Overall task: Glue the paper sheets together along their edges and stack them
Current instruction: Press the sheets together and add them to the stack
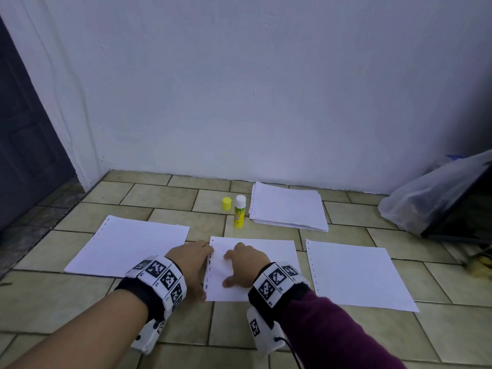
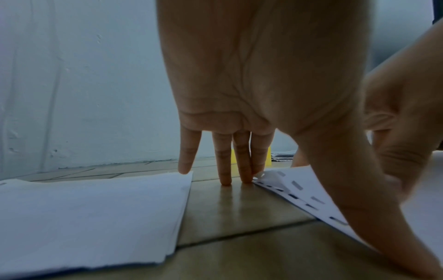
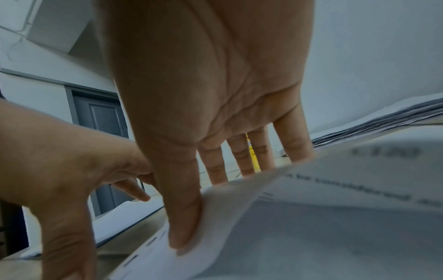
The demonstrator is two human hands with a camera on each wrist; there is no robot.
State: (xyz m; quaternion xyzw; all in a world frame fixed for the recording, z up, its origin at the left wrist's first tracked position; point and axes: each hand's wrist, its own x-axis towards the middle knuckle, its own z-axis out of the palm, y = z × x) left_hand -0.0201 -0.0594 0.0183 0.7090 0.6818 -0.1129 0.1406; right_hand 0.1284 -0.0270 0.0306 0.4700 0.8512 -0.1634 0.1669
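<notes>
Three white sheets lie side by side on the tiled floor: a left sheet (image 1: 127,246), a middle sheet (image 1: 269,259) and a right sheet (image 1: 356,275). My left hand (image 1: 193,262) stands at the middle sheet's punched left edge (image 2: 294,191); its straight fingers (image 2: 225,170) touch the floor and that edge, where two paper layers show. My right hand (image 1: 246,265) rests spread on top of the middle sheet, its thumb (image 3: 184,217) pressing near the punched edge. The paper (image 3: 311,217) bows up slightly under it. The uncapped glue stick (image 1: 239,212) stands behind, beside its yellow cap (image 1: 226,203).
A stack of white sheets (image 1: 288,206) lies by the wall, right of the glue stick. A clear plastic bag (image 1: 426,198) and a dark object (image 1: 463,209) sit at the far right. A dark door (image 1: 24,145) is at the left.
</notes>
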